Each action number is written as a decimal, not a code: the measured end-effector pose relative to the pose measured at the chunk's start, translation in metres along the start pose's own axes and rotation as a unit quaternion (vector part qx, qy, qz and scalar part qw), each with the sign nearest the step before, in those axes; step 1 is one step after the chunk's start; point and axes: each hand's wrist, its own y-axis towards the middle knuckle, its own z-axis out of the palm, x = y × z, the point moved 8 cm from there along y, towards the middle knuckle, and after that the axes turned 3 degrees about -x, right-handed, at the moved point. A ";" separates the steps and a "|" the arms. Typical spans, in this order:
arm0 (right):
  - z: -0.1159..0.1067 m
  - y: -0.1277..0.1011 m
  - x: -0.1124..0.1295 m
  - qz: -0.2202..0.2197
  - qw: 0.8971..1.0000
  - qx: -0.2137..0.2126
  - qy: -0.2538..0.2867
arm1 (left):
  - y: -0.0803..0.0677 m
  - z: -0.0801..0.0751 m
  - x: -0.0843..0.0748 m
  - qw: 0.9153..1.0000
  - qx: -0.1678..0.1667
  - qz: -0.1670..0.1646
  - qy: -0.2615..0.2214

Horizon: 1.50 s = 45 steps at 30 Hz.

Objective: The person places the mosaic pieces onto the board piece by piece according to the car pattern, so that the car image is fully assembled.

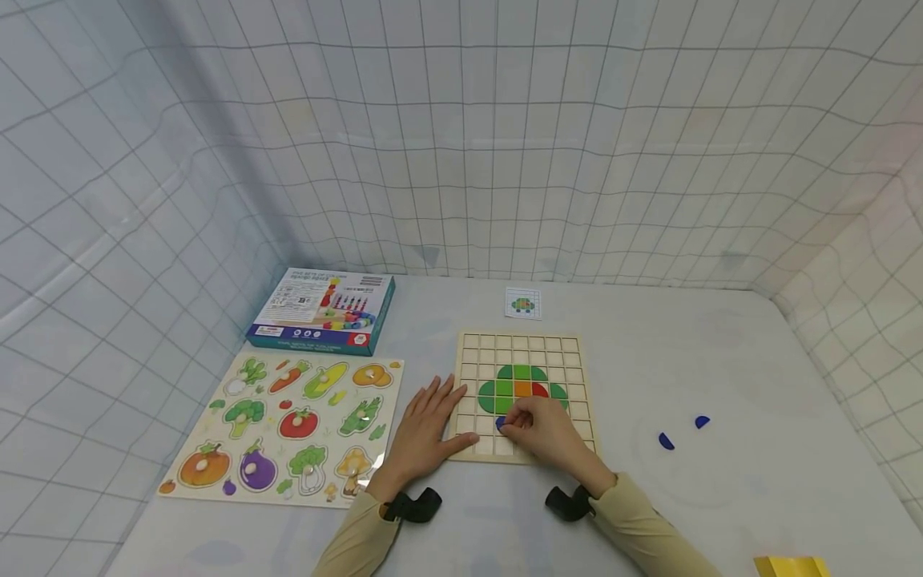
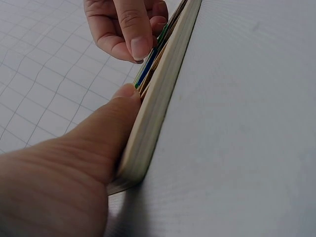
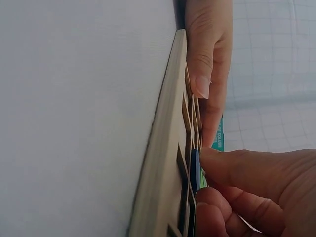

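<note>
A square wooden grid board (image 1: 570, 361) lies flat in the middle of the head view. Set in its cells are green pieces (image 1: 521, 372), an orange piece (image 1: 522, 389) and a red piece (image 1: 538, 390). My left hand (image 1: 425, 433) rests with straight fingers on the board's left side, its thumb over the near left corner. With thumb and fingers my right hand (image 1: 544, 431) pinches a blue half-round piece (image 1: 500, 421) at a cell below the green ones. In the right wrist view that blue piece (image 3: 195, 168) sits low in the grid, partly hidden by the fingers.
A small pattern card (image 1: 522, 304) lies behind the board. To the left are a vegetable puzzle board (image 1: 328, 433) and a boxed toy set (image 1: 320, 311). Two loose blue half-round pieces (image 1: 667, 441) lie at right, and a yellow object (image 1: 791, 566) shows at the bottom right.
</note>
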 end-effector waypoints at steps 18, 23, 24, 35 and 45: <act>-0.002 0.002 -0.002 -0.010 1.000 0.009 -0.011 | 0.003 0.001 -0.002 1.000 0.001 0.005 0.000; -0.010 -0.002 -0.008 0.002 1.000 -0.016 -0.013 | 0.003 0.003 0.000 1.000 0.007 -0.001 0.004; -0.013 -0.004 -0.011 0.004 1.000 -0.025 -0.015 | 0.003 0.004 0.000 1.000 0.009 -0.002 0.005; -0.082 -0.037 -0.048 0.025 0.992 -0.106 -0.057 | 0.000 -0.002 -0.004 1.000 -0.022 0.019 -0.004; -0.144 -0.072 -0.084 0.077 0.981 -0.137 -0.111 | -0.002 -0.002 -0.004 0.999 -0.026 0.020 -0.008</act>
